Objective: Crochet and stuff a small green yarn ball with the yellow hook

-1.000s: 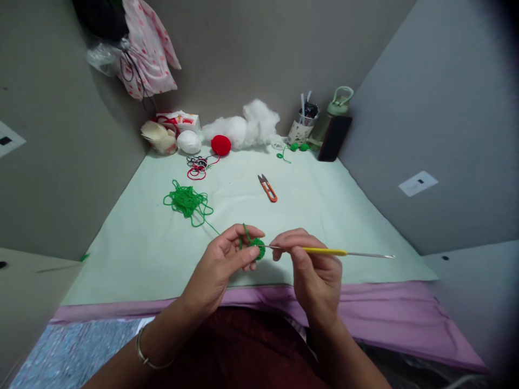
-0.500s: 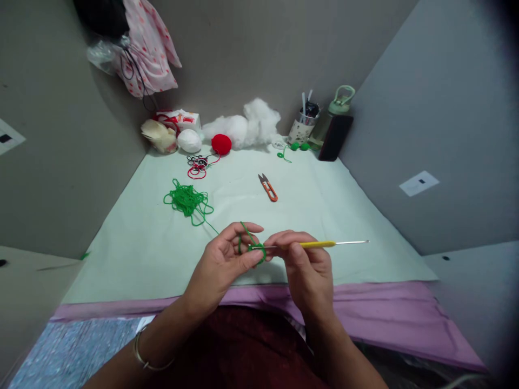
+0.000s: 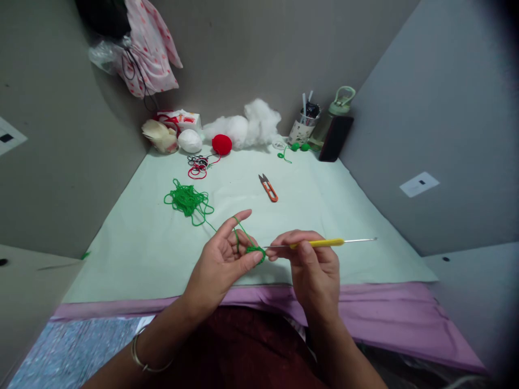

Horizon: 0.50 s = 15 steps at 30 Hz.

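Between thumb and fingers, my left hand [image 3: 221, 256] pinches a small green crochet piece [image 3: 256, 253]. Green yarn runs over its raised index finger and back to a loose heap of green yarn [image 3: 187, 200] on the table. My right hand [image 3: 314, 265] is closed round the yellow handle of a crochet hook [image 3: 328, 243], held roughly level. The hook's thin left end reaches the right edge of the green piece; whether its tip sits in a stitch I cannot tell. A bare metal end sticks out to the right.
Orange thread snips [image 3: 268, 188] lie beyond my hands. Along the back stand a red yarn ball [image 3: 221, 144], a white ball [image 3: 190, 141], white stuffing [image 3: 243, 127], a pen cup [image 3: 302, 129], a green bottle [image 3: 336, 108] and a phone [image 3: 336, 139]. Small green balls [image 3: 300, 146] lie near the cup.
My right hand and the crochet hook have shifted a little to the right, drawing the hook's tip back across the green piece. My left index finger has lifted, stretching the yarn upward.
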Each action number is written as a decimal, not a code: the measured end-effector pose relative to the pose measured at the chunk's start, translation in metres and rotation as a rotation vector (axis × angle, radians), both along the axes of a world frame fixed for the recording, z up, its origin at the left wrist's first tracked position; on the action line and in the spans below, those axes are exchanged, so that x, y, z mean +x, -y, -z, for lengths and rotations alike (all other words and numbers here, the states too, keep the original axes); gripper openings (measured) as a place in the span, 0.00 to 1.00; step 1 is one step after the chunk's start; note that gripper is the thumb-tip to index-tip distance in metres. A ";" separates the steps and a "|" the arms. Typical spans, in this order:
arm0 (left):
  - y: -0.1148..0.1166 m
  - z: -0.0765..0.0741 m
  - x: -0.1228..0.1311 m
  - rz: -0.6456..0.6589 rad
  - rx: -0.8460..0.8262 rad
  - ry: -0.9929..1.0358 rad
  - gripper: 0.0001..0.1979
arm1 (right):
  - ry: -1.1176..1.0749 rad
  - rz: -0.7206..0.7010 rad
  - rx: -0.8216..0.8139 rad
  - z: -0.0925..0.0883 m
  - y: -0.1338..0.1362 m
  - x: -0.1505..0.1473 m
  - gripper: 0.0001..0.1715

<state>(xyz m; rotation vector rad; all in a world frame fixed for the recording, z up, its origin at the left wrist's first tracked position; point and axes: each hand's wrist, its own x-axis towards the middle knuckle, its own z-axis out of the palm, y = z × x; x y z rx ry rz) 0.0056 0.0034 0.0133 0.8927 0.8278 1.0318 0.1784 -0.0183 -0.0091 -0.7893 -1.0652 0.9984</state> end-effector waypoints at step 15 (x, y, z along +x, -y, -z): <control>0.000 0.002 -0.002 0.012 0.101 -0.129 0.08 | 0.018 -0.037 0.013 0.002 0.004 0.003 0.12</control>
